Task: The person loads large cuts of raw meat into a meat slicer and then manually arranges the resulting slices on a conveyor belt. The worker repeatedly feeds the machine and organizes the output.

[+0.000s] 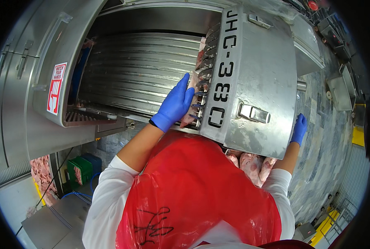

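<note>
My left hand [172, 103], in a blue glove, lies against a long strip of pale pink meat [188, 118]. Its fingers are stretched out and the thumb stands apart. The strip runs along a row of dark metal prongs [210, 54] at the edge of a steel machine hood [259, 74]. Left of it spreads a ribbed steel bed [135, 74], wet and shiny. Beyond the hood's right side is my right hand [300, 129], also gloved in blue, with its fingers curled in. Whatever it may grip is hidden.
Several meat pieces [253, 166] lie under the hood's near edge, by my right arm. A steel guard frame with a warning sticker [56, 88] borders the bed's left end. Lower left are a green crate [79, 171] and more meat [43, 176]. Steel bins [342, 89] stand far right.
</note>
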Tool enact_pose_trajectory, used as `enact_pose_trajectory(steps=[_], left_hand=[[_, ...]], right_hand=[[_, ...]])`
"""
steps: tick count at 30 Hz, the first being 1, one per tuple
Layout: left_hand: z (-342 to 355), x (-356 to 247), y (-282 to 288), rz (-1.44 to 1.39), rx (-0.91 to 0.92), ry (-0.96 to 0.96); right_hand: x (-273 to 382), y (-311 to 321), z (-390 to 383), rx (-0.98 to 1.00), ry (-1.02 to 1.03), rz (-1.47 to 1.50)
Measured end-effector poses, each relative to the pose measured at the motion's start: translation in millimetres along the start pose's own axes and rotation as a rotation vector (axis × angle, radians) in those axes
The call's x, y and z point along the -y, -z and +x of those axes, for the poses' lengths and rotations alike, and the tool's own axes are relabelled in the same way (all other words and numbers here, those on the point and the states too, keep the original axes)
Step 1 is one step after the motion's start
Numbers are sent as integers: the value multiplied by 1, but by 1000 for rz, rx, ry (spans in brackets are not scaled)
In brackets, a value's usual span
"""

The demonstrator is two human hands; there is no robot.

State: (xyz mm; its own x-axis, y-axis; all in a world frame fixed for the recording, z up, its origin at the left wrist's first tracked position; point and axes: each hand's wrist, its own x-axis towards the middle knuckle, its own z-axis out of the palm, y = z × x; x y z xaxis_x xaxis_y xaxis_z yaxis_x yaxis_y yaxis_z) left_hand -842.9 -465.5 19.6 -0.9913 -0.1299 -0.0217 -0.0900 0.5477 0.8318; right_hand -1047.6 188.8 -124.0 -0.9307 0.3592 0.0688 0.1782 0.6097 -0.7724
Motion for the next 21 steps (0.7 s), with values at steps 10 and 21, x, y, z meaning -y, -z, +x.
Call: enact_pose_trajectory(steps=[10,21], left_hand=[[2,13,26,625,-93,-108],[-15,-18,34,-25,7,114]], right_hand=[[-15,-30,-32,143,-106,98],[-10,-41,-43,148,-138,48]])
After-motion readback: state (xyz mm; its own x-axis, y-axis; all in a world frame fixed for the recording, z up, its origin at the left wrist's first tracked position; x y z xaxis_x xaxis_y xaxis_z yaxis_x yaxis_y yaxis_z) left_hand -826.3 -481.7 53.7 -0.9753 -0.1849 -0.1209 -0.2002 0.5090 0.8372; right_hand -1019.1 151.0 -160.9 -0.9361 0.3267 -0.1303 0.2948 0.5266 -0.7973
